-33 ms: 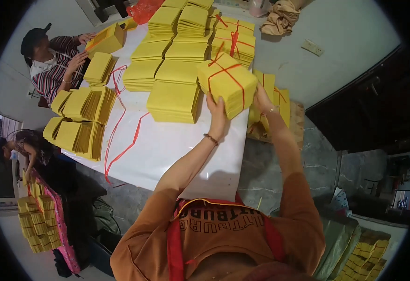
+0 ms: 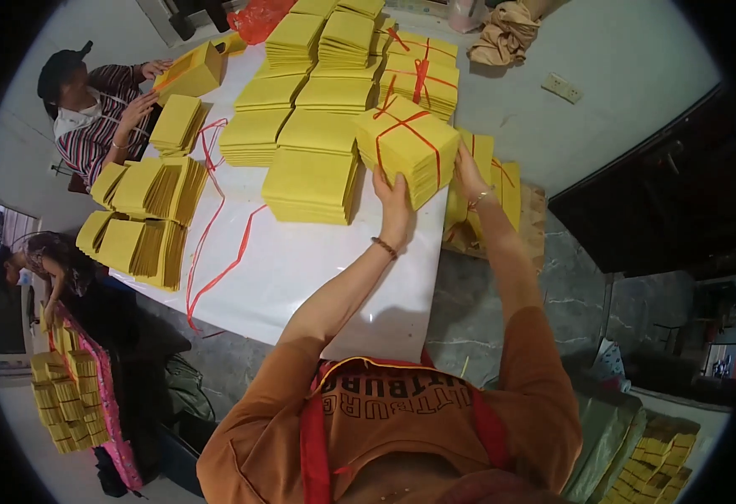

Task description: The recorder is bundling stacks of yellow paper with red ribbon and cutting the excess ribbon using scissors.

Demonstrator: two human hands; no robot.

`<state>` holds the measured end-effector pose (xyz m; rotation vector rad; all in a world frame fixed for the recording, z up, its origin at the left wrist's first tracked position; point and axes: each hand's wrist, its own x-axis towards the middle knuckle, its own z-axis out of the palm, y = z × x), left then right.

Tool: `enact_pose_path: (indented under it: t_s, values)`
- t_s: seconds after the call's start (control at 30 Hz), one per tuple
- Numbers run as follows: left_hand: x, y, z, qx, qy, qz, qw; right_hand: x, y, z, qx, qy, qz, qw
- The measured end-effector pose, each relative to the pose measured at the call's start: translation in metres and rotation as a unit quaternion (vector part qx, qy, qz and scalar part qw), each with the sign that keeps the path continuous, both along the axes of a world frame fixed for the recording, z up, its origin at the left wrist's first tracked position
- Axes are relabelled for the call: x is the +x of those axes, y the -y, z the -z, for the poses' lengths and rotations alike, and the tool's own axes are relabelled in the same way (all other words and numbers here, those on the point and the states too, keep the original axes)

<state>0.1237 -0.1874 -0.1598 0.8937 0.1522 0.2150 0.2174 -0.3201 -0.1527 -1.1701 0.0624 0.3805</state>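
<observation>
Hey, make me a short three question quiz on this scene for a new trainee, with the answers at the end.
1. True or false: both hands are on the same tied bundle of yellow paper.
2. What colour is the string crossed over that bundle?
3. Where do the loose red strings lie: A, on the white table; B, on the floor only; C, in the worker's lap?

Key
1. True: the left hand and the right hand grip the tied bundle from either side.
2. Red.
3. A: the loose red strings trail across the white table, beside the untied yellow stacks.
</observation>
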Motion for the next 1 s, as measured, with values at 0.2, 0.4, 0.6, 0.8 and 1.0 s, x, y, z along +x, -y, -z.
enact_pose_path:
  t_s: [0.2, 0.4, 0.6, 0.8, 1.0]
  values:
    - [0.041, 0.02, 0.057, 0.038, -0.147, -0.055, 0.987, -0.01, -0.043, 0.008, 0.11, 0.041, 0.213, 0.97]
    - [0.07, 0.023, 0.032, 0.06, -0.084, -0.056, 0.993, 0.022, -0.049, 0.035, 0.05, 0.125, 0.177, 0.975]
    - [0.07, -0.003, 0.093, 0.173, -0.08, -0.004, 0.982, 0.009, -0.068, 0.058, 0.019, 0.105, 0.209, 0.972]
    - [-0.028, -0.052, 0.061, 0.113, -0.163, 0.205, 0.958, -0.056, -0.031, 0.113, -0.083, -0.002, 0.241, 0.967]
    - [-0.141, -0.136, 0.066, 0.043, -0.226, 0.096, 0.969, -0.156, -0.081, 0.081, -0.043, -0.029, 0.24, 0.969]
